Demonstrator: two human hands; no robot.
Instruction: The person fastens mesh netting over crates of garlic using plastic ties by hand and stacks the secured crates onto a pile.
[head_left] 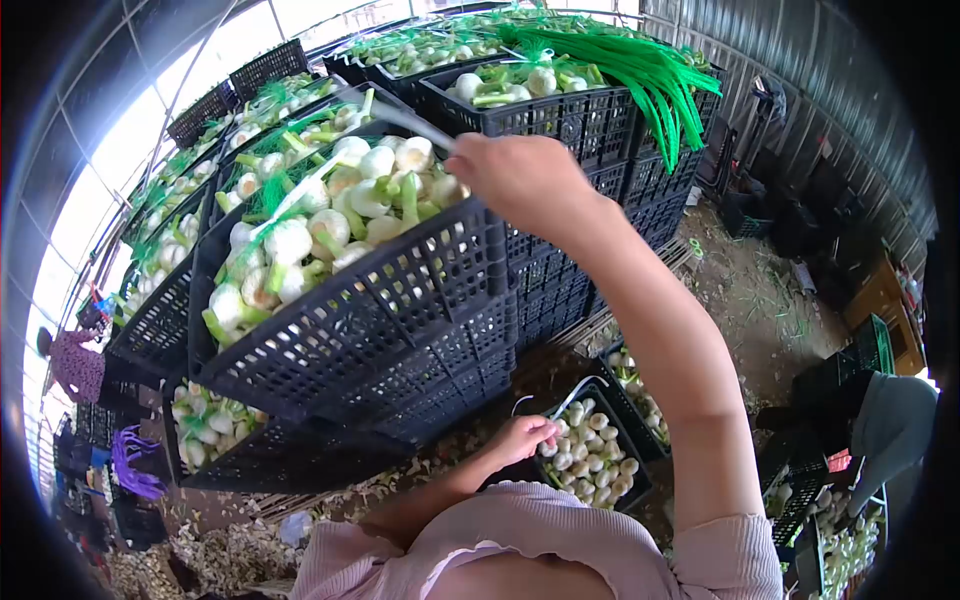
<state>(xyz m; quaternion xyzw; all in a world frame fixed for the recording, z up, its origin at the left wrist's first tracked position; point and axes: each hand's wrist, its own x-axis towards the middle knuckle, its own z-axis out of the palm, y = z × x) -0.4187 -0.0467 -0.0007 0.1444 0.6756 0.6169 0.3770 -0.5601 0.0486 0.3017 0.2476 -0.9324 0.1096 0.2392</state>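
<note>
My right hand (520,180) is raised at the corner of the top crate, its fingers closed on a pale strip (410,122) blurred by motion. Below it, the black plastic crate (370,300) is heaped with trimmed garlic bulbs (330,225), and a white tie with green mesh (290,205) lies across them. Down by my body, my left hand (525,438) pinches a thin white strip (575,395), above a lower crate of garlic bulbs (590,455). What kind of strip each is, I cannot make out.
Stacked black crates of garlic (550,110) stand behind, a bundle of green mesh bags (640,75) draped over one. Another person (890,430) is at the right, beside more crates. Someone in a patterned top (75,365) is at the left, near purple mesh (135,462). Peelings litter the floor.
</note>
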